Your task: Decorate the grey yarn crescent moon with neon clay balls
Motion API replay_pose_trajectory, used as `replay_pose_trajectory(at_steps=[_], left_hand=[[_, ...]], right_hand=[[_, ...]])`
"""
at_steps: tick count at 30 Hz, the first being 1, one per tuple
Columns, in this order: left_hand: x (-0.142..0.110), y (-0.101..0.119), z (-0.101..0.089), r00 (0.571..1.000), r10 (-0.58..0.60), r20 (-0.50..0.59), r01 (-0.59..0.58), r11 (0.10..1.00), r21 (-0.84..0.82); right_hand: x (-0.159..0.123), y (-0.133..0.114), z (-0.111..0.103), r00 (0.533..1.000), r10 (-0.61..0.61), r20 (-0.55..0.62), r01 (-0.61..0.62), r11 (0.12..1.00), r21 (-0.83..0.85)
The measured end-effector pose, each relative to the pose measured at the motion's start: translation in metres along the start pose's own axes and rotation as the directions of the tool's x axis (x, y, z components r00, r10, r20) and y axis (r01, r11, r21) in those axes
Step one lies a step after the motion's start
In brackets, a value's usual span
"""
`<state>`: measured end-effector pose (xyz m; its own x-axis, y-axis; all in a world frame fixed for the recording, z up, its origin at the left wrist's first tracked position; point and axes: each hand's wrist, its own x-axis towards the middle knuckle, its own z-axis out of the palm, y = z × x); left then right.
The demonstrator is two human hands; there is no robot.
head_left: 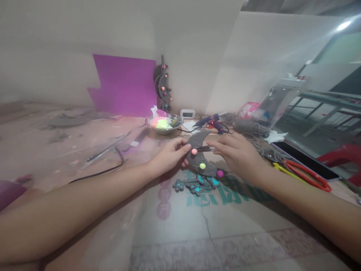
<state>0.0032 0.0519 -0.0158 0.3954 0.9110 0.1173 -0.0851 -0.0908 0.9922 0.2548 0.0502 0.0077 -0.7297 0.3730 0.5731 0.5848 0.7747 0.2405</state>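
My left hand [176, 151] pinches the left side of a grey yarn-wrapped crescent moon [194, 162], tilted above the table. Along the crescent's face sit a pink pompom [194, 151], a yellow-green pompom [202, 166] and a magenta pompom [220, 173]. At its right, my right hand [235, 150] has its fingers closed on a slim dark tool [205, 149], perhaps tweezers, whose tip lies against the crescent's inner edge. Just below lie several small grey charms with turquoise centres [194, 186].
Behind my hands stand a metal bowl of pompoms [166, 131], a small white clock [187, 113] and a blue glue gun [208, 120]. A grey yarn ball [251, 128], phone [307, 160] and red-handled scissors [307, 175] are right. A purple sheet [126, 86] and hanging decoration [163, 84] are at the wall.
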Motion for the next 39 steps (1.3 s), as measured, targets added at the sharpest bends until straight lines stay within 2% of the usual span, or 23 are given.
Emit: replay_pose_trajectory(at_steps=[9, 15, 19, 22, 28, 36, 39], left_hand=[[-0.001, 0.003, 0.001, 1.000, -0.014, 0.003, 0.014, 1.000, -0.007], [0.000, 0.001, 0.001, 1.000, -0.006, -0.014, 0.006, 1.000, -0.003], [0.000, 0.000, 0.001, 0.999, 0.022, -0.039, -0.025, 0.997, -0.070], [0.000, 0.000, 0.001, 0.999, 0.033, -0.039, -0.036, 0.995, -0.098], [0.001, 0.000, -0.001, 0.995, 0.087, -0.052, -0.091, 0.992, -0.092], [-0.002, 0.004, 0.003, 0.986, 0.110, -0.124, -0.123, 0.987, -0.102], [-0.006, 0.009, 0.007, 0.981, 0.103, -0.167, -0.116, 0.991, -0.071]], right_hand=[[0.000, -0.001, -0.003, 1.000, -0.006, 0.023, 0.007, 1.000, -0.002], [0.004, -0.005, -0.002, 0.996, 0.094, -0.004, -0.094, 0.994, 0.048], [0.009, -0.010, -0.009, 0.986, 0.160, 0.052, -0.164, 0.983, 0.087], [0.013, -0.013, -0.017, 0.985, 0.166, 0.045, -0.168, 0.985, 0.033], [0.019, -0.020, -0.031, 0.994, 0.106, 0.030, -0.103, 0.992, -0.077], [0.021, -0.031, -0.036, 0.953, 0.280, 0.118, -0.292, 0.951, 0.105], [0.016, -0.029, -0.031, 0.959, 0.272, 0.075, -0.280, 0.952, 0.121]])
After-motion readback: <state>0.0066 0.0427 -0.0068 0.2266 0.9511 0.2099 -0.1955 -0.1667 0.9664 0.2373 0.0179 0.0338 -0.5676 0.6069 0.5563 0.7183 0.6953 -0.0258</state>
